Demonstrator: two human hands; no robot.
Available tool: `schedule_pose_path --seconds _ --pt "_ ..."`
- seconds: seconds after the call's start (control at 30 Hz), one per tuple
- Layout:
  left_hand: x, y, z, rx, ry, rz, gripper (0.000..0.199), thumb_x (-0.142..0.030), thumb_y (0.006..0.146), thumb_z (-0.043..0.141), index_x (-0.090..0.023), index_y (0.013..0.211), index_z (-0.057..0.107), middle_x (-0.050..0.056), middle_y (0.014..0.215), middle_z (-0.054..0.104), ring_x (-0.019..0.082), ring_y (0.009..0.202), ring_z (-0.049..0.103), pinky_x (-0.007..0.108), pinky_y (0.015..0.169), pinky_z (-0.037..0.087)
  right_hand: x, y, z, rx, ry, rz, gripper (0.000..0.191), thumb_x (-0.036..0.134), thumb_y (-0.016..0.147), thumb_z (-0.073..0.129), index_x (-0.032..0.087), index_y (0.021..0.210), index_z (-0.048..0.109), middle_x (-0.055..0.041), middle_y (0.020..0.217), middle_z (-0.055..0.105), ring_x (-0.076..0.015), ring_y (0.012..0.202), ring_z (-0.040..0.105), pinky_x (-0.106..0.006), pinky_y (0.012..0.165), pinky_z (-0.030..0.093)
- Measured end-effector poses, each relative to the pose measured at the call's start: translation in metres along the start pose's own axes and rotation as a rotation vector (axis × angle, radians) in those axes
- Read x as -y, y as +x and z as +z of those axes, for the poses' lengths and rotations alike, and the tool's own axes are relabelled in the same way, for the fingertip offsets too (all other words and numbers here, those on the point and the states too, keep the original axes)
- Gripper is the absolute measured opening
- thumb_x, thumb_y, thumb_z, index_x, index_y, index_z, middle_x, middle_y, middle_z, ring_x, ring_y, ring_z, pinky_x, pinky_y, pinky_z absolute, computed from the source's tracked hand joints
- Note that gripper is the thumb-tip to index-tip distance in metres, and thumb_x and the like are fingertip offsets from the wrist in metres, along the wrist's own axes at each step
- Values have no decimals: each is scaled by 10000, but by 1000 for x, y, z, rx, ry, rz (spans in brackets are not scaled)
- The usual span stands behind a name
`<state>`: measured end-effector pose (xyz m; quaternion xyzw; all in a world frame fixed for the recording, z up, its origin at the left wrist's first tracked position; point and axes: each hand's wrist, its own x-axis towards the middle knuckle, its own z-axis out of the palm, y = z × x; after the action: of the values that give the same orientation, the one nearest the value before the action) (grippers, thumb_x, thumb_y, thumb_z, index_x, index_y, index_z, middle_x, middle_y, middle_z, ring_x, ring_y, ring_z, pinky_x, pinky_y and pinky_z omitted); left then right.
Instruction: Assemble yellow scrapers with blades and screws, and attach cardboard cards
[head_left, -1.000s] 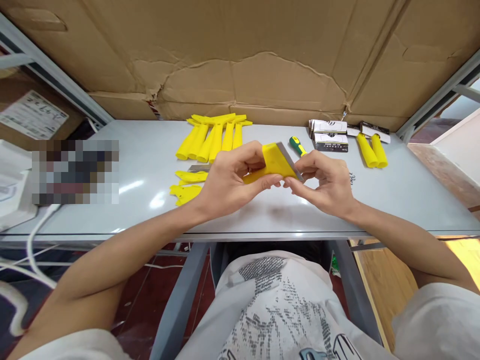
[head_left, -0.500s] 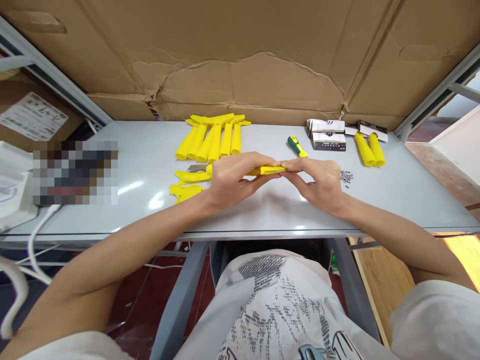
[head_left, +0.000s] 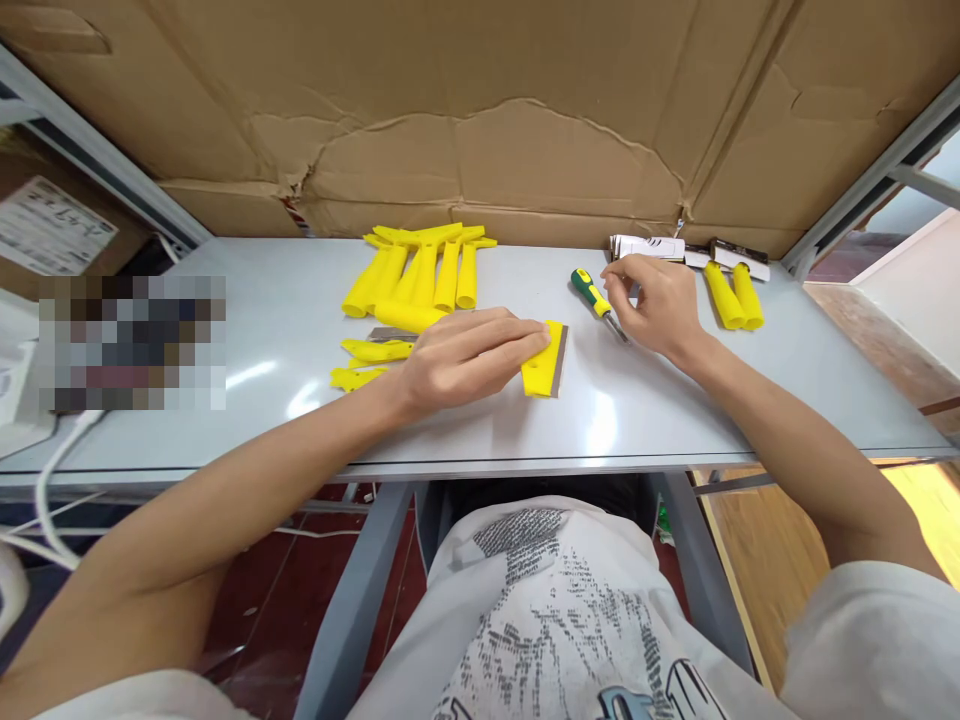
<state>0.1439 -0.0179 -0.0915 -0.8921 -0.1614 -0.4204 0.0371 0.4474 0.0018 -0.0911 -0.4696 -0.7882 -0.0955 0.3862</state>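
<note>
My left hand (head_left: pixel 480 355) is closed around a yellow scraper (head_left: pixel 541 372), holding it above the table. The scraper's head and thin metal blade show right of my fingers; a yellow handle end sticks out behind the hand on the left. My right hand (head_left: pixel 656 300) hovers with bent fingers, thumb and forefinger slightly apart, nothing visible between them. Just left of it lies a green and yellow screwdriver (head_left: pixel 591 292), its shaft pointing toward me. Left of my left hand lie metal blades (head_left: pixel 390 334) and flat yellow plastic pieces (head_left: pixel 367 352).
Several yellow scraper handles (head_left: pixel 427 270) are lined up at the back. Printed black-and-white boxes (head_left: pixel 652 247) stand at the back right, beside two finished-looking yellow scrapers (head_left: pixel 726 298). A cardboard wall (head_left: pixel 487 170) closes off the back; metal posts flank the table (head_left: pixel 285 300).
My right hand has let go of the scraper and moved right and back toward the screwdriver. My left hand has turned the scraper, so its head and blade show. The small screws are now hidden.
</note>
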Motion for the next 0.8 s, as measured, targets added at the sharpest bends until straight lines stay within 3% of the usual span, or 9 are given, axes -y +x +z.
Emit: schedule_pose_path --seconds 0.13,0.23,0.33,0.5,0.6,0.7,0.8 --pt "4 -4 -8 124 59 111 216 -175 1032 639 -269 1170 777 98 1151 832 221 1002 805 389 890 695 -10 8 4 109 -90 49 294 383 1034 500 228 984 745 -104 962 767 -269 853 685 -430 747 500" --pt "4 -3 -12 148 86 229 280 -118 1028 611 -275 1203 764 103 1226 817 235 1028 807 379 845 696 -17 10 8 174 -113 115 380 446 1017 551 208 1253 730 -144 1130 749 -306 948 689 -456 843 524" --pt "4 1 -12 139 113 364 312 -79 1014 598 -259 1222 744 101 1221 810 232 1016 810 355 808 697 -27 12 19 322 -43 120 675 555 966 641 192 1533 593 -160 1176 737 -331 1001 680 -487 946 533" --pt "0 0 -6 173 276 528 261 -68 1008 593 -199 1193 724 104 1148 795 221 965 802 352 770 703 -32 13 31 462 -64 120 754 328 887 657 178 1614 524 -170 1152 741 -358 1035 681 -485 936 543" --pt "3 -6 1 204 324 533 266 -74 1016 554 -203 1179 720 83 1078 787 213 947 799 353 773 708 -28 16 19 381 82 189 750 316 859 684 206 1585 527 -123 1085 747 -318 930 698 -484 885 573" --pt "7 -11 10 170 300 548 287 -69 1013 554 -204 1211 711 76 1028 784 211 907 798 347 748 701 -19 20 -4 157 444 285 746 374 893 702 308 1594 455 -83 1123 723 -208 721 656 -406 675 589" --pt "7 -10 16 122 218 555 277 -50 1009 577 -202 1195 716 76 978 783 215 876 795 334 700 682 3 19 -23 -42 793 280 773 439 895 767 407 1565 384 -46 1170 687 -133 619 579 -321 486 526"
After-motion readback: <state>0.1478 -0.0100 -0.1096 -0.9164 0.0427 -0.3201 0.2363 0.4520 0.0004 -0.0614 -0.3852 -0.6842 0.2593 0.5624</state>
